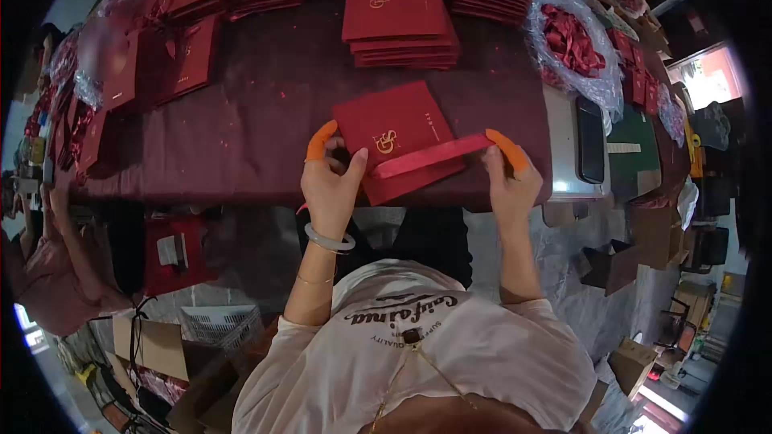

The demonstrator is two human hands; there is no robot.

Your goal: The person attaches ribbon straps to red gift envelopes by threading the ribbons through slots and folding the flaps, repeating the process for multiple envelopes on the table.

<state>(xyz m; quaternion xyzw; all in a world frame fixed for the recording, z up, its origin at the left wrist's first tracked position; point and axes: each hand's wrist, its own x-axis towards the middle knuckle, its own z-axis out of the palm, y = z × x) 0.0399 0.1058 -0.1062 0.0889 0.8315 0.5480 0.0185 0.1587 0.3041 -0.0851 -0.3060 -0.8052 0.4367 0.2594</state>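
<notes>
While a pink ribbon (434, 154) is pinched at one end by the fingers (507, 149) of the right hand (515, 181), a flat red bag (398, 124) is gripped by the left hand (328, 179) at the near edge of the desk (241, 137).

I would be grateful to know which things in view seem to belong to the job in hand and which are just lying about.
Likely part of the job:
- red gold-printed packet
- red ribbon at the right hand
- stacked red packets

Apparently just lying about:
- black smartphone
- plastic basket
</notes>
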